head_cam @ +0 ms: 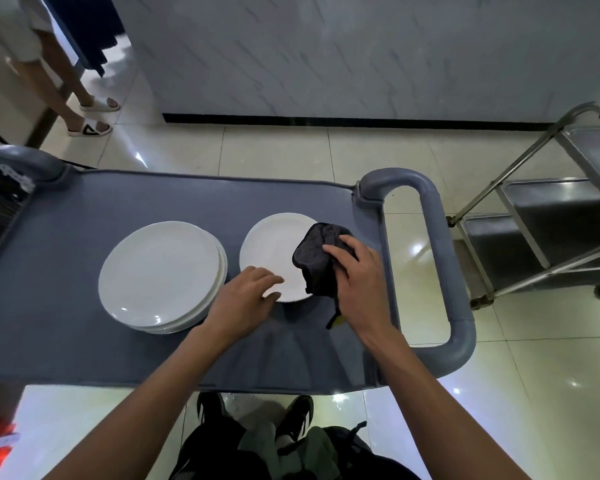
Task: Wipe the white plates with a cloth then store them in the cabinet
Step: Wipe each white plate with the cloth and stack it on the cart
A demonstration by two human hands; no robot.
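Dark cloth (317, 259) lies bunched on the right side of a single white plate (272, 254), pressed under the right hand (355, 271), whose fingers curl over it. The left hand (246, 294) rests loosely open with its fingers on the plate's near rim. Left of it, on the grey cart (66, 216), sits one stack (160, 275) of white plates; how many it holds cannot be told.

The scene is lit evenly from above, and soft indoor light is seen throughout. Bright glare spots are thrown on the glossy floor tiles (413, 251) at right. Straight lines are bent by wide-angle distortion toward the frame edges. Slight softness is noticed overall.
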